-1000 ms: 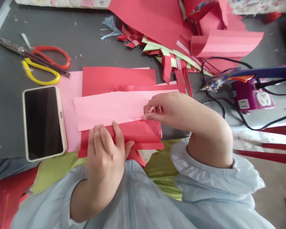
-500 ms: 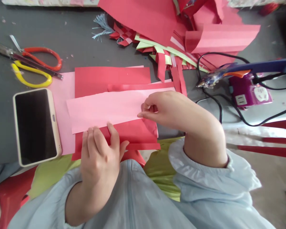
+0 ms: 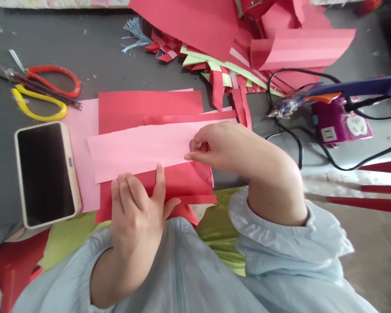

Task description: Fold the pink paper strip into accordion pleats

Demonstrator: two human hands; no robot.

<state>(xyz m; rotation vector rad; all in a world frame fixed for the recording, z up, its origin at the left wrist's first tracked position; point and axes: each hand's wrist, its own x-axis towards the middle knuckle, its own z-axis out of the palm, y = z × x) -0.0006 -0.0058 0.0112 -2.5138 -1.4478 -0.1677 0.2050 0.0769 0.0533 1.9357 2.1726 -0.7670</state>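
A pink paper strip (image 3: 140,150) lies at a slight slant across sheets of red paper (image 3: 150,102). My left hand (image 3: 138,217) rests flat at its lower edge, fingers stretched and the index finger spread away from the others. At the strip's right end, my right hand (image 3: 211,145) has its fingers curled and thumb pressed in, pinching the paper near the lower edge. The curled fingertips are partly hidden. A narrow red strip (image 3: 189,117) runs just above the pink one, and a larger pink sheet (image 3: 84,174) shows beneath at the left.
Left of the papers lie a phone (image 3: 45,174) and scissors with red and yellow handles (image 3: 60,87). A heap of red paper (image 3: 195,26) and a blue tassel (image 3: 135,34) are at the back. On the right are a blue glue gun (image 3: 313,95), a purple power socket (image 3: 339,126) and black cords.
My left index finger has spread to the right along the strip's lower edge. The right hand keeps its grip, and the whole view has shifted slightly.
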